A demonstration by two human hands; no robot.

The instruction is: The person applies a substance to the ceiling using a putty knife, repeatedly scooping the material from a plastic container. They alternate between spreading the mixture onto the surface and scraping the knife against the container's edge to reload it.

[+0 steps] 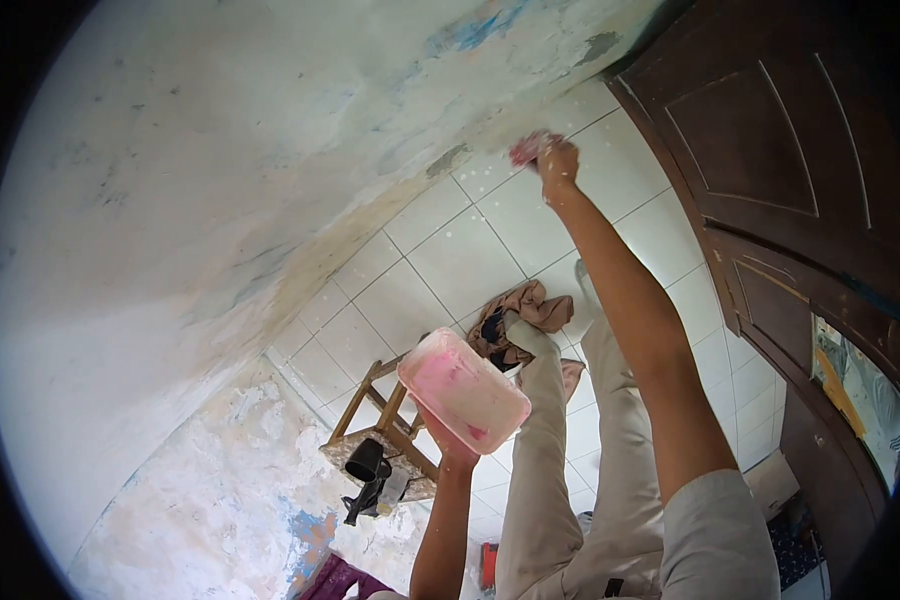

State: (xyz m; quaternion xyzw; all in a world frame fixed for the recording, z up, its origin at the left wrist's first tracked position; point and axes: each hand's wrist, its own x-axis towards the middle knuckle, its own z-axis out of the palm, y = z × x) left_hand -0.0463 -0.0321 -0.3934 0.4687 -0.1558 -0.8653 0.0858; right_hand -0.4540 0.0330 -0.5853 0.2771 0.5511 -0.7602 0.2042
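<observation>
My left hand (pixel 453 441) grips a shallow rectangular plastic tub (pixel 458 388) from below, holding it tilted. Pink smears and a whitish film coat the tub's inside. Far out in front, my right hand (pixel 560 163) is closed around a crumpled pink-and-white cloth (pixel 530 148), a little blurred. In this view the cloth overlaps the tiled floor close to the foot of the patchy wall (pixel 300 130).
A paint-spattered wooden stool (pixel 400 455) stands by the wall at lower left, with a black mug (pixel 365 458) and a dark tool on it. Brown cloth (pixel 535 305) lies on the white tiles (pixel 460 255) at my feet. A dark wooden door (pixel 745 125) is at the right.
</observation>
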